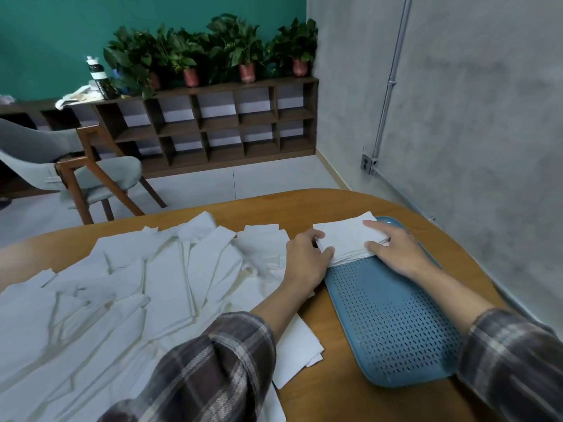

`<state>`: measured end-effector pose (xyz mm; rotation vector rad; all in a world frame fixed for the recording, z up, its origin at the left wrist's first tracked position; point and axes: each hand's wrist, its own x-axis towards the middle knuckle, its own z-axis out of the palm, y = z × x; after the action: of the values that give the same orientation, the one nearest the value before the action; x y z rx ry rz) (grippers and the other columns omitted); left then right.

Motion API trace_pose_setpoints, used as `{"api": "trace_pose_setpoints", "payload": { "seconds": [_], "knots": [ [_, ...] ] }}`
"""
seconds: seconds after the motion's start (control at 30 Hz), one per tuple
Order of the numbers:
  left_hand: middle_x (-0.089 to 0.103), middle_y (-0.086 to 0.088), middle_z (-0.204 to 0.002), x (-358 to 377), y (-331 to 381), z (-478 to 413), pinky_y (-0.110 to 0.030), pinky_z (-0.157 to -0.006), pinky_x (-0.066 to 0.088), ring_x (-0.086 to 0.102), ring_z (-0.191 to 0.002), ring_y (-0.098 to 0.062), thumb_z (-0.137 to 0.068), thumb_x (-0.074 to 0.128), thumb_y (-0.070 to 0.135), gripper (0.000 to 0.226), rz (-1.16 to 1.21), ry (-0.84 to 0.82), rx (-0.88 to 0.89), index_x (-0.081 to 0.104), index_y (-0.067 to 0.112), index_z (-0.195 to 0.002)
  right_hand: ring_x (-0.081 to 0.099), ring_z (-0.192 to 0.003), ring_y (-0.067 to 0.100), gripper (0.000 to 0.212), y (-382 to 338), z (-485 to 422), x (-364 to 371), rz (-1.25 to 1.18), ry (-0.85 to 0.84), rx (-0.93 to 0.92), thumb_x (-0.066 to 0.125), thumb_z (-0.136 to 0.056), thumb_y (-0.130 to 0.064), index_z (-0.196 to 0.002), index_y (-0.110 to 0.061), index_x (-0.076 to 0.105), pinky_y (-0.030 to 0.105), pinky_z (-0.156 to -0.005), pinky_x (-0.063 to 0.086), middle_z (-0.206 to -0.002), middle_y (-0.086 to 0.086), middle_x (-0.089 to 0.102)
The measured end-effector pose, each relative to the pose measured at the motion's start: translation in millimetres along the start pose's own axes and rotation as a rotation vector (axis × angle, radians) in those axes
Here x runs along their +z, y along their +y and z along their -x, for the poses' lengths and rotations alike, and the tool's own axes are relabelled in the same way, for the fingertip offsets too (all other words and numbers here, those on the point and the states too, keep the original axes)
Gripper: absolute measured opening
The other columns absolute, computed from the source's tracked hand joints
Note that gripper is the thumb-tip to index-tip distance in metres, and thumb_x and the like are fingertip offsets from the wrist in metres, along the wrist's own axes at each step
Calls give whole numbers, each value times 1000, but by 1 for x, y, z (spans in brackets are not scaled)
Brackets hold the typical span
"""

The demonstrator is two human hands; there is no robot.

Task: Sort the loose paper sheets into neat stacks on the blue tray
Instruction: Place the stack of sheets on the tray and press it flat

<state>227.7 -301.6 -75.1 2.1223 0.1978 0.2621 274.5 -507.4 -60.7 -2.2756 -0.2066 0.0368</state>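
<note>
Quick count: 2 hands in shot, 1 blue tray point(396, 324), 1 stack point(347, 236) on it, & a big spread of loose sheets point(122, 284), too many & too overlapped to count. Background: 4 potted plants point(234, 41) in pinkish pots atop 1 dark wooden shelf unit point(213, 117), 1 bottle point(97, 74) near its left end, 1 grey chair point(76, 178) w/ wooden legs. Now the paper: the stack is white, soft-looking, rectangular, several layers thick, edges mostly squared, layers showing along the near edge. It sits at the far end of the tray, its left part reaching out past the rim over the desk point(320, 400). Left hand point(307, 257) grips the stack's near-left corner, thumb on top, fingers curled vs the left edge. Right hand point(393, 251) lies flat on the stack's right side, fingers straight, thumb along the near edge; pressing, not clenched. Tray is perforated w/ rounded corners, on the right part of the desk, the surface nearer the camera bare. Loose sheets are white, creased, some folded, mixed sizes, heaped across the left half of the desk; a few pcs lie under the left forearm, just beside the tray's left rim. Plaid sleeves point(213, 370) on both arms, pushed back from the wrists.
</note>
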Motion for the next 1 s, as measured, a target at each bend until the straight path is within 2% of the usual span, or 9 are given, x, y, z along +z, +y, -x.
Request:
{"api": "trace_pose_setpoints", "payload": {
  "seconds": [0.17, 0.33, 0.37, 0.43, 0.5, 0.57, 0.63, 0.7, 1.0],
  "knots": [
    [70, 0, -106, 1, 5, 3, -46, -99, 56, 65, -111, -28, -92, 78, 25, 38, 23, -2, -20, 69, 16, -128, 51, -123, 9, 55, -3, -6, -4, -33, -6, 16, 67, -97, -11, -150, -24, 58, 24, -97, 37, -151, -1, 57],
    [62, -5, -123, -2, 2, -2, -39, -105, 51, 60, -118, -26, -91, 80, 26, 38, -54, -37, 24, 70, 17, -128, 51, -135, 20, 58, -4, -7, 1, 85, -32, 19, 67, -97, -20, -153, -27, 53, 29, -101, 38, -158, -1, 50],
    [54, -5, -130, -2, 3, -1, -37, -108, 48, 56, -122, -24, -92, 79, 27, 39, -77, -42, 46, 70, 18, -129, 45, -143, 24, 58, -7, -6, 1, 117, -8, 5, 66, -98, -22, -153, -28, 52, 33, -109, 36, -162, 0, 45],
    [42, -5, -144, -4, 6, -2, -39, -113, 43, 46, -135, -24, -95, 74, 32, 40, -181, 7, 137, 67, 19, -133, 22, -158, 26, 58, -14, -7, 1, 219, 18, -88, 62, -101, -27, -157, -30, 46, 42, -125, 19, -171, -2, 28],
    [30, -7, -164, -4, 10, -4, -44, -119, 34, 29, -151, -27, -102, 63, 38, 49, -357, -7, 255, 57, 19, -147, 6, -162, 20, 59, -19, -11, 3, 381, -31, -219, 52, -107, -38, -163, -32, 33, 45, -128, 10, -175, -7, 11],
    [12, -9, -175, -1, 9, -7, -48, -127, 21, 11, -161, -28, -109, 51, 42, 62, -527, -153, 315, 34, 15, -163, -5, -162, 16, 64, -15, -15, 7, 556, -128, -255, 37, -110, -51, -167, -33, 14, 45, -129, 5, -175, -7, -7],
    [0, -8, -177, 3, 4, -8, -50, -131, 11, 0, -163, -28, -113, 36, 46, 70, -638, -302, 277, 11, 12, -168, -11, -161, 14, 66, -6, -17, 13, 642, -213, -211, 24, -109, -57, -167, -34, 2, 44, -130, -1, -174, -5, -15],
    [-6, -4, -177, 6, -2, -8, -51, -132, 7, -6, -164, -25, -113, 25, 51, 72, -656, -389, 221, -1, 13, -169, -12, -161, 12, 65, 2, -16, 19, 642, -249, -176, 17, -109, -59, -166, -35, -3, 43, -130, -4, -174, -3, -15],
    [-9, 0, -177, 6, -2, -11, -54, -131, 6, -11, -163, -23, -113, 22, 52, 70, -651, -432, 179, -3, 16, -169, -13, -161, 12, 65, 4, -15, 25, 649, -235, -154, 16, -109, -59, -167, -36, -2, 45, -131, -3, -174, -5, -14]
  ]
}}
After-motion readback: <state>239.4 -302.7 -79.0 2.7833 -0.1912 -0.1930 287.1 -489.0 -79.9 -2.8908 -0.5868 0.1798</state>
